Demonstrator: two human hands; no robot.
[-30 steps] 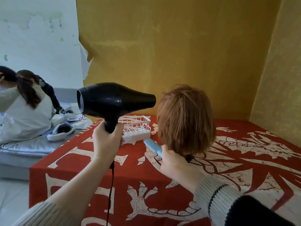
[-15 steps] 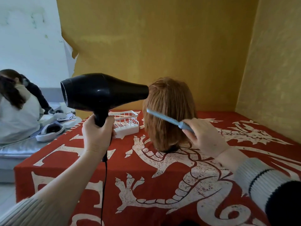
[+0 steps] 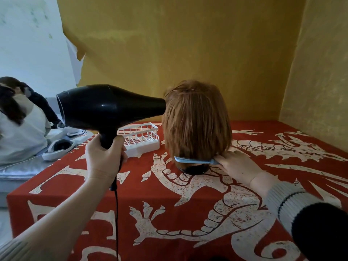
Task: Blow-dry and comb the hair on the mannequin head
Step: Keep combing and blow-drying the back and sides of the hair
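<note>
Ochre-yellow walls (image 3: 188, 53) close in the corner behind the mannequin head, with a pale, peeling wall (image 3: 28, 44) off to its left. Below them a table draped in a red cloth with a white dragon print (image 3: 188, 213) fills the lower view, and the mannequin head (image 3: 196, 121) stands on it toward the back, its reddish-brown hair hanging straight and its dark base just showing under the hair ends. Far left of the head, beyond the table edge, a seated person in a white top (image 3: 20, 129) faces away, beside a grey padded surface (image 3: 18, 170) with a white headset (image 3: 58, 147) lying on it.

The black hair dryer (image 3: 109, 110) is held level to the left of the head, its nozzle touching or almost touching the hair near the top; its cord (image 3: 116, 213) drops across the cloth. The left hand (image 3: 103, 159) is wrapped firmly round the dryer handle. A white wire basket (image 3: 140, 138) sits on the cloth just left of the head, partly hidden by the dryer handle. The right hand (image 3: 237, 164), low at the head's right side, pinches the handle of the blue comb (image 3: 194, 160), which lies horizontal across the hair ends at the bottom of the head.
</note>
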